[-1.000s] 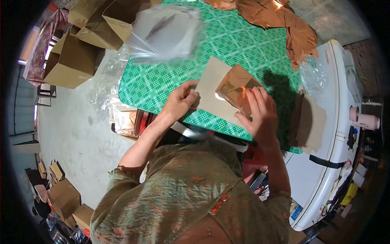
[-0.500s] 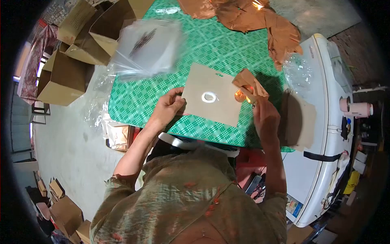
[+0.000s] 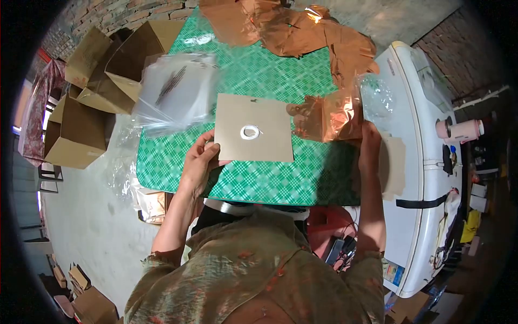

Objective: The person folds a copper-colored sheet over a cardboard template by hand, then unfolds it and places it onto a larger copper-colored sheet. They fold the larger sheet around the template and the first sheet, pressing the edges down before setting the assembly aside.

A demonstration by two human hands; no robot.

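A square brown card (image 3: 253, 129) with a small white ring (image 3: 250, 132) on its middle lies on the green checked tablecloth (image 3: 259, 178). My left hand (image 3: 198, 164) grips the card's near left corner. My right hand (image 3: 370, 147) holds a shiny copper foil sheet (image 3: 326, 119), lifted and spread to the right of the card.
More crumpled copper foil (image 3: 291, 29) lies at the table's far end. A stack of clear plastic bags (image 3: 175, 92) sits far left on the table. Open cardboard boxes (image 3: 91, 97) stand on the floor to the left. A white appliance (image 3: 426, 162) with brown cards (image 3: 393, 164) is at right.
My right hand pulled the copper foil off the card and carried it right, unfolding it. The white ring on the card came into view. My left hand kept hold of the card.
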